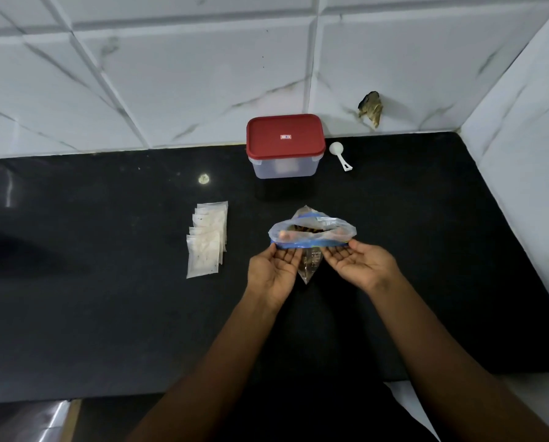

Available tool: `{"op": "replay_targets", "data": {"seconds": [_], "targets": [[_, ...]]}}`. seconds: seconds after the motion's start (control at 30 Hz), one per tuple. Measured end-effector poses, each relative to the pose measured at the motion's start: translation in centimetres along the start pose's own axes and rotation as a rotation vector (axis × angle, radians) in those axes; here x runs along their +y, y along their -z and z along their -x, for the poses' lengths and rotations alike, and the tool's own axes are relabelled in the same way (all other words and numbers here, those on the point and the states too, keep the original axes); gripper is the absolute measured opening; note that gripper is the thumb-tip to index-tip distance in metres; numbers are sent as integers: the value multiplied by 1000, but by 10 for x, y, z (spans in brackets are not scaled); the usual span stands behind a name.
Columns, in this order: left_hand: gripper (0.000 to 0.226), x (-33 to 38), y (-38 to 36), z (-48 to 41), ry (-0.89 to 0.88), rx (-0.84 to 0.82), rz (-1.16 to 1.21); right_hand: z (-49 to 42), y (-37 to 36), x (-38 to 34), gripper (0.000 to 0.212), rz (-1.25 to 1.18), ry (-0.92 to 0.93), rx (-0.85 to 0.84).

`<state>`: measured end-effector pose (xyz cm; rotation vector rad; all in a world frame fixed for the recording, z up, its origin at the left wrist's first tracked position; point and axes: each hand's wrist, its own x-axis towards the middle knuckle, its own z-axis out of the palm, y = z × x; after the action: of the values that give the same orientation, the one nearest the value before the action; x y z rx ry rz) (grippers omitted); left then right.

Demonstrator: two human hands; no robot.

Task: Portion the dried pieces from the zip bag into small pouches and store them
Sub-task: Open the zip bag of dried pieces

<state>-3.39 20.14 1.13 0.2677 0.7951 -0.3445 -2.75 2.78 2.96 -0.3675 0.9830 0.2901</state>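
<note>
Both grips pinch zip bag (311, 232) mouth apart

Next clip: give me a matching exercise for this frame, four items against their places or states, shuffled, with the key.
Items:
1. zip bag
2. pouches
3. scoop
4. container

States:
A. stacked on the counter, left of the hands
B. closed with a red lid, by the wall
C. held open by the left hand and right hand
D. lying right of the container

Pairs: 1-C, 2-A, 3-D, 4-B
</note>
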Motion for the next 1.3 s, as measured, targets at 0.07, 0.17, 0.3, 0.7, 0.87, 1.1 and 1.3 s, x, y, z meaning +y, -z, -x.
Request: {"op": "replay_targets", "data": {"seconds": [0.07, 0.17, 0.3, 0.7, 0.87, 1.1, 1.3], "targets": [[34, -5, 0, 1, 4, 0, -9, -1, -1, 3, 31, 18, 0, 11], [36, -9, 1, 0, -17, 39, -133, -1, -2, 8, 32, 99, 22, 17], [37, -4, 12, -7, -52, 134, -513, -4, 1, 10, 22, 384, 111, 44], [51, 37, -8, -20, -723, -70, -1977, -17, 4, -16, 45, 1446, 785, 85], [25, 36, -25, -31, -741, -84, -2176, -24, -9, -24, 25, 1766, 947, 104], [22, 48, -38, -37, -420, -61, -1798, -24, -19, -41, 37, 1738, 694, 41], [33, 54, -45, -34, 108, -20, -1101, -37, -22, -44, 31, 1338, 293, 4]]}}
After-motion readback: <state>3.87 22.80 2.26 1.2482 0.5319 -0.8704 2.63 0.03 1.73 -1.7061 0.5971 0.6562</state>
